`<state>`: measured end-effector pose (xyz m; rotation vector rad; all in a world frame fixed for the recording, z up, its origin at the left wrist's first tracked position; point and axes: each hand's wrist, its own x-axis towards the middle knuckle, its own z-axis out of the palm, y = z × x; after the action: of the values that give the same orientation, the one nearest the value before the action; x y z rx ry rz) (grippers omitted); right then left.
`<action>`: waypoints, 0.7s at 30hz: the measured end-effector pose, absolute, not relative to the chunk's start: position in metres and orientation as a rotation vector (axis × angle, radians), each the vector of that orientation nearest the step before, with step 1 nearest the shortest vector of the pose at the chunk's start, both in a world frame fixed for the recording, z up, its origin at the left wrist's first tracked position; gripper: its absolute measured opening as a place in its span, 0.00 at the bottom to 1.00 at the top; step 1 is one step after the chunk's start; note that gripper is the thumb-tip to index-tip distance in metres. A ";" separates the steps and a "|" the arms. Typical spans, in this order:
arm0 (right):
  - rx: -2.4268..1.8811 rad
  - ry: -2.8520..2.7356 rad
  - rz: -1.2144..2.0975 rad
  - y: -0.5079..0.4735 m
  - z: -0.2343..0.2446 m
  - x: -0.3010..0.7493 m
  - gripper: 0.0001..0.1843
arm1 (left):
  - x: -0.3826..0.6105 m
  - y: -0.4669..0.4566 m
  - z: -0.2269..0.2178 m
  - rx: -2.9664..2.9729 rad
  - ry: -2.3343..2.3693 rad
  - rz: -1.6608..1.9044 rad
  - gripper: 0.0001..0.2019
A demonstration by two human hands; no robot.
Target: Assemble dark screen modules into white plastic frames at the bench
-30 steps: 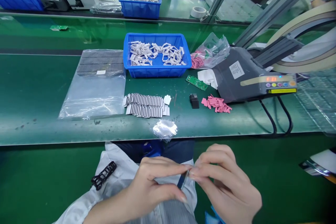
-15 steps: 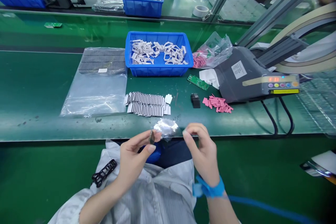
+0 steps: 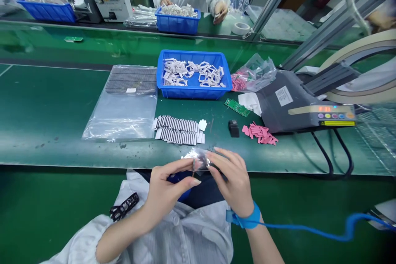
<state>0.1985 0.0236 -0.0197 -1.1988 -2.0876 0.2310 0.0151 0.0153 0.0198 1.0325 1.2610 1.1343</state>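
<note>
My left hand (image 3: 171, 187) is closed in a pinch on a small dark flat piece (image 3: 194, 166), held near the table's front edge. My right hand (image 3: 232, 179), with a blue strap (image 3: 249, 218) on its wrist, has its fingertips brought together close to that piece. What those fingertips hold is hidden and blurred. Just behind them lies a shiny clear plastic bag (image 3: 189, 153). Beyond it, two overlapping rows of small white-and-dark strips (image 3: 176, 130) lie on the green table. A white piece (image 3: 202, 125) is beside them.
A blue bin (image 3: 194, 93) holds white frames. Left of it lies a plastic bag (image 3: 120, 117) with grey strips. To the right are a black block (image 3: 233, 128), pink pieces (image 3: 261, 134), a green circuit board (image 3: 237, 107) and a tape dispenser (image 3: 303, 103). Co-workers sit across.
My right hand has moved left, up to the dark piece and the plastic bag. My left hand has shifted slightly right with the piece. The view has tilted up somewhat.
</note>
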 end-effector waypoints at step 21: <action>-0.760 -1.828 0.727 0.060 -0.001 0.211 0.16 | -0.001 0.084 0.030 0.991 0.618 0.287 0.38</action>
<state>0.2107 0.0601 -0.0014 -0.7605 -1.8280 0.7267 -0.0010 0.0835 0.0299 0.9910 0.6182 0.2873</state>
